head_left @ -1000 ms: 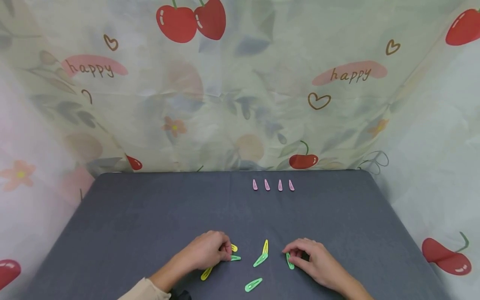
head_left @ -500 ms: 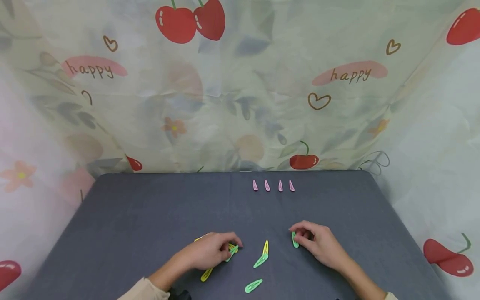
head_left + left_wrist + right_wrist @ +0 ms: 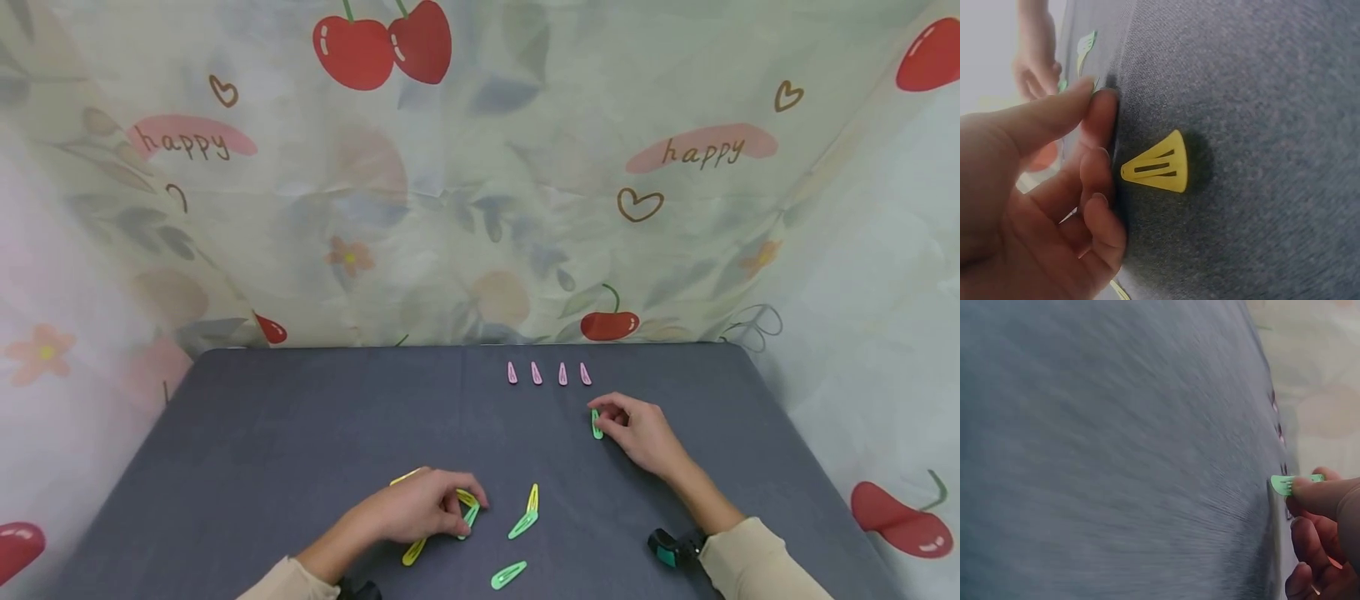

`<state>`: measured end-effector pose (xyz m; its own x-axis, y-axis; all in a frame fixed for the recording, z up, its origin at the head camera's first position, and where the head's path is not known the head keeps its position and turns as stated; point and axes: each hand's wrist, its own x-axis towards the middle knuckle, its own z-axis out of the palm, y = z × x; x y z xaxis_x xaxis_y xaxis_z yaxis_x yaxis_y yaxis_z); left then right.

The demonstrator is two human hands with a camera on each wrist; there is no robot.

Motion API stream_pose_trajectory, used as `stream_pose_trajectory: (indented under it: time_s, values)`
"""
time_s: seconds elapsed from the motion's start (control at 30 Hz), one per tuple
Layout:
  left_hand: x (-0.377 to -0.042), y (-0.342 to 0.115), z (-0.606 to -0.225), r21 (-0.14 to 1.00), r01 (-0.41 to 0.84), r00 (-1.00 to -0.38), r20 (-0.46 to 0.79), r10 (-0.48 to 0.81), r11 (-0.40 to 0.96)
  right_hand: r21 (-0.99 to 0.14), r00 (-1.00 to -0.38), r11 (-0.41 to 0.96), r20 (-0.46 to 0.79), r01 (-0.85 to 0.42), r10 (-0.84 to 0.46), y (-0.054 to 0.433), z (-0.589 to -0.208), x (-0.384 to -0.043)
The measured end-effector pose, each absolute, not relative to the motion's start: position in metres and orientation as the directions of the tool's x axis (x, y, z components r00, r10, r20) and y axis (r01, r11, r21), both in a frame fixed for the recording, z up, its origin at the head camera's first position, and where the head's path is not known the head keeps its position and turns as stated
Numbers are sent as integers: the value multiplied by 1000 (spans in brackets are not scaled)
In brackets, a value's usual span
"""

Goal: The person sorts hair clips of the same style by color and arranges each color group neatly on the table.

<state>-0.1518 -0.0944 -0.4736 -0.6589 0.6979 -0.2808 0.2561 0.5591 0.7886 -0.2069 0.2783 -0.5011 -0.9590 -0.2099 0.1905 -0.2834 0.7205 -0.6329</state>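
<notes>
My right hand (image 3: pixel 641 433) pinches a green snap hair clip (image 3: pixel 597 423) between thumb and fingers, below the row of pink hair clips; the same clip (image 3: pixel 1285 484) shows in the right wrist view. Lower left, my left hand (image 3: pixel 427 504) holds another green hair clip (image 3: pixel 470 520) at its thumb and index fingertips. Yellow hair clips lie around that hand: one (image 3: pixel 467 497) behind the fingers, one (image 3: pixel 414 552) below the palm, and one (image 3: pixel 405 476) mostly hidden by it. A yellow clip (image 3: pixel 1157 164) is plain in the left wrist view.
Several pink hair clips (image 3: pixel 536 373) stand in a row near the far edge of the dark cloth-covered table (image 3: pixel 300 417). Mid-front, a yellow clip (image 3: pixel 532 497) touches a green clip (image 3: pixel 522 525). Another green clip (image 3: pixel 508 575) lies nearer. A patterned curtain (image 3: pixel 450 275) hangs behind.
My right hand has moved away from me toward the pink row, carrying its green clip. At my left hand, the green clip has turned from sideways to slanted while the hand stayed nearly in place.
</notes>
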Motion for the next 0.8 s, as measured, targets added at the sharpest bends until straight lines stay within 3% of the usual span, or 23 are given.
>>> stream_pose_trajectory:
  time_s: [0.3, 0.8]
  values:
    - [-153, -95, -474, 806, 191, -644, -328, 691, 560, -626, -973, 744, 143, -232, -183, 285, -505, -230]
    - [-155, -97, -471, 815, 165, -631, -345, 695, 555, -572, -968, 781, 146, -250, -203, 285, -511, -239]
